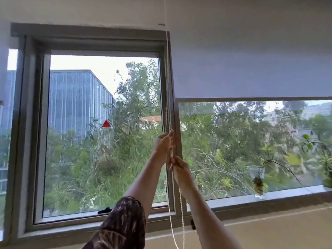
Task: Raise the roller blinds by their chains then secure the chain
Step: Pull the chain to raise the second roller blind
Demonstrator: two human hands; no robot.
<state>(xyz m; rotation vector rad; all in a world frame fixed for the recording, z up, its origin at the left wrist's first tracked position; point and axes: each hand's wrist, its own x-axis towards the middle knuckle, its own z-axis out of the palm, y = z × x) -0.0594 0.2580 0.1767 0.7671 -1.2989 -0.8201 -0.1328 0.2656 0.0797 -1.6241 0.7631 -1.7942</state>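
A pale grey roller blind (pixel 251 69) covers the upper half of the right window, its bottom bar (pixel 251 99) about halfway down the glass. The white bead chain (pixel 167 87) hangs from the top along the frame between the two windows and loops down past my arms. My left hand (pixel 164 144) is raised and pinches the chain between thumb and fingers. Just below it my right hand (pixel 179 169) is closed around the chain. The left window shows no blind over its glass.
On the right window sill (pixel 287 194) stands a glass vase (pixel 257 182) with a cutting, and leafy plants (pixel 321 159) sit at the far right. A small dark fitting (pixel 193 224) sits on the wall below the frame. Trees and buildings lie outside.
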